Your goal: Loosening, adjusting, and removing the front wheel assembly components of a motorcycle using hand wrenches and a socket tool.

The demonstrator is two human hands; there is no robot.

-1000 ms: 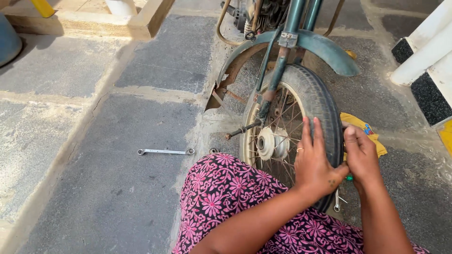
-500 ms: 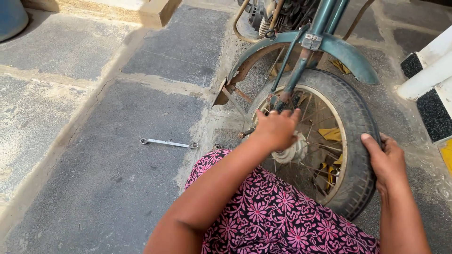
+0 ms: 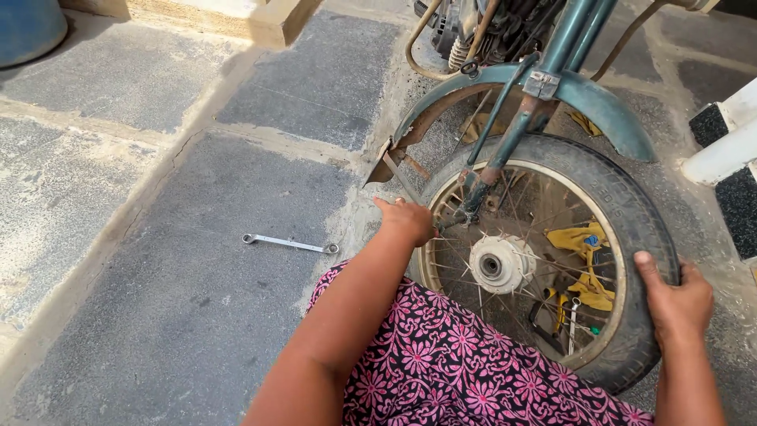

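Pink floral fabric [image 3: 465, 371] nearest, at 6 o'clock. Front wheel [image 3: 544, 260] at centre right, hub [image 3: 498, 263] bare, yellow cloth [image 3: 587, 252] behind spokes. Ring spanner [image 3: 289, 244] at 9 o'clock on stone paving [image 3: 197, 315], well apart. Since half a second ago: left hand [image 3: 406, 221] shifted from hub to rim's left edge, fingers together; right hand [image 3: 674, 304] unmoved, clamped on tyre at 3 o'clock. Green mudguard [image 3: 599, 99] farthest.

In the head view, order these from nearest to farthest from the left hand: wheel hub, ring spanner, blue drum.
1. Wheel hub, just right of the left hand, inside the spokes.
2. Ring spanner, on the paving to its left.
3. Blue drum, far top-left corner.
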